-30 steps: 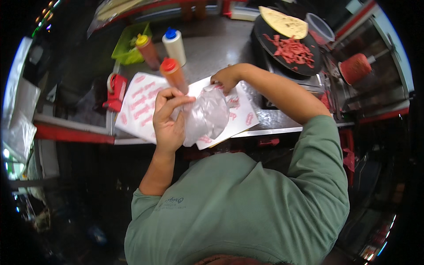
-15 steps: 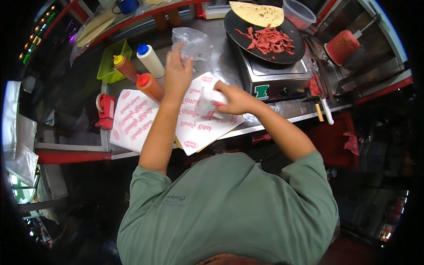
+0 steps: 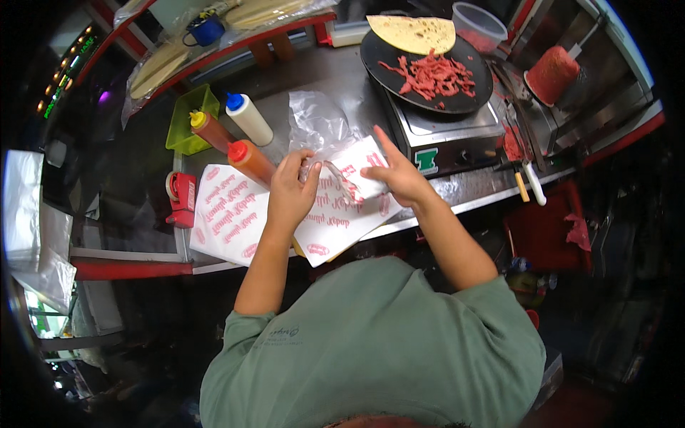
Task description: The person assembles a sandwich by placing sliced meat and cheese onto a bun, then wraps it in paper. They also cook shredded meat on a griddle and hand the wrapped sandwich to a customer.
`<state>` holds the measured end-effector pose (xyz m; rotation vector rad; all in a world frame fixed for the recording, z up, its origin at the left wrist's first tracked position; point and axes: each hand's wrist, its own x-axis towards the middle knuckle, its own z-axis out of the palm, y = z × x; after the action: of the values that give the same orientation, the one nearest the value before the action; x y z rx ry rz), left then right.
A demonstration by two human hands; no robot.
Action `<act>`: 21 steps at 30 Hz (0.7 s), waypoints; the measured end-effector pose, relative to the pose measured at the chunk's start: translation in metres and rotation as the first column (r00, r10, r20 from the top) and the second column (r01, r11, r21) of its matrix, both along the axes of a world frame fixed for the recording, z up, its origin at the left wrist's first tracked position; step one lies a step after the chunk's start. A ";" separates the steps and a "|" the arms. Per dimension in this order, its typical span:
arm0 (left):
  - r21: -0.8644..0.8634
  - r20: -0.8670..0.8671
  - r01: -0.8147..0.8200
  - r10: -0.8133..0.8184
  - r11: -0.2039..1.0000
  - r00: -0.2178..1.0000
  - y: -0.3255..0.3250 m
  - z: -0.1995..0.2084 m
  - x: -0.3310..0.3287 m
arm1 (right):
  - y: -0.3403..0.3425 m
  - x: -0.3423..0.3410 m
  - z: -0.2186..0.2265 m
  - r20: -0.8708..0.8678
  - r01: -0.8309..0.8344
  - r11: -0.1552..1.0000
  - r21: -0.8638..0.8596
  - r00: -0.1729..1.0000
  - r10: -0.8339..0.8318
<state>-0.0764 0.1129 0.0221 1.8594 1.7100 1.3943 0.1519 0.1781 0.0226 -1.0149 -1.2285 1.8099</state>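
Over the wrapping paper (image 3: 330,232), my right hand (image 3: 404,178) grips a package wrapped in white, red-printed paper (image 3: 365,165), thumb across its top. My left hand (image 3: 291,191) pinches the mouth of a clear plastic bag (image 3: 314,120), which lies crumpled on the counter beyond it. The package's left end meets the bag's mouth; whether it is inside, I cannot tell. Just left of my left hand stands an orange sauce bottle with a red cap (image 3: 251,165). Another stack of printed paper (image 3: 227,214) lies beneath my left forearm.
A dark pan (image 3: 382,80) holding red meat strips (image 3: 434,75) and a folded flatbread (image 3: 414,33) sits on a stove (image 3: 448,132). Knives (image 3: 531,182) lie to its right. At left are a white bottle (image 3: 250,121), a green basket (image 3: 184,139) and a red tape dispenser (image 3: 184,200).
My left hand has come back toward me from the bag, drawing the bag's mouth nearer. The package has tilted and moved slightly right in my right hand, meeting the bag.
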 end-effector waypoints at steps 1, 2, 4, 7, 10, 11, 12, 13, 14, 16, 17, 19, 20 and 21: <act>-0.056 0.068 -0.039 0.043 0.998 0.997 -0.001 0.000 -0.003 | 0.003 0.005 -0.005 -0.005 -0.071 0.997 0.042 0.997 0.071; -0.095 0.233 -0.039 0.060 0.995 0.971 -0.002 -0.005 -0.006 | -0.004 0.007 0.010 -0.023 -0.145 0.989 -0.006 0.989 0.144; -0.177 0.532 -0.005 0.100 0.984 0.841 -0.005 -0.017 -0.009 | -0.009 0.013 0.022 -0.003 -0.369 0.929 -0.022 0.929 0.369; -0.172 0.697 0.123 0.032 0.977 0.717 -0.003 -0.029 -0.011 | -0.015 0.010 0.026 -0.056 -0.596 0.803 -0.015 0.802 0.594; -0.119 0.888 0.455 -0.111 0.882 0.447 -0.008 -0.041 -0.020 | -0.007 -0.002 0.006 -0.173 -0.631 0.759 -0.160 0.775 0.608; -0.131 0.862 0.471 -0.135 0.873 0.489 -0.010 -0.043 -0.021 | -0.002 -0.006 -0.001 -0.218 -0.618 0.750 -0.234 0.786 0.579; -0.177 0.754 0.408 -0.143 0.896 0.642 -0.012 -0.037 -0.020 | 0.003 -0.010 -0.007 -0.230 -0.520 0.807 -0.280 0.852 0.470; -0.207 0.619 0.339 -0.145 0.918 0.772 -0.018 -0.028 -0.020 | 0.004 -0.011 -0.008 -0.204 -0.440 0.848 -0.295 0.896 0.394; -0.220 0.459 0.260 -0.135 0.940 0.878 -0.024 -0.023 -0.022 | 0.005 -0.015 -0.009 -0.181 -0.361 0.882 -0.304 0.930 0.318; -0.257 0.416 0.188 -0.067 0.948 0.907 -0.033 -0.029 -0.022 | -0.012 -0.025 -0.020 -0.056 -0.038 0.983 -0.180 0.998 0.028; -0.282 0.367 0.156 -0.043 0.947 0.929 -0.037 -0.033 -0.018 | -0.023 -0.033 -0.025 -0.010 0.123 0.987 -0.104 0.992 -0.125; -0.337 0.402 0.192 -0.043 0.922 0.914 -0.039 -0.056 -0.015 | -0.037 -0.049 -0.030 -0.053 0.381 0.925 0.007 0.923 -0.380; -0.205 0.335 0.089 -0.015 0.975 0.942 -0.036 -0.062 -0.009 | -0.038 -0.053 -0.035 -0.068 0.461 0.886 0.048 0.887 -0.457; -0.064 0.273 -0.010 0.027 0.998 0.962 -0.034 -0.065 0.000 | -0.039 -0.053 -0.036 -0.050 0.455 0.890 0.022 0.890 -0.454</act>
<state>-0.0765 0.0786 -0.0433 1.5383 1.6160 1.5069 0.0987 0.1392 -0.0134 -1.1285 -0.8949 1.4301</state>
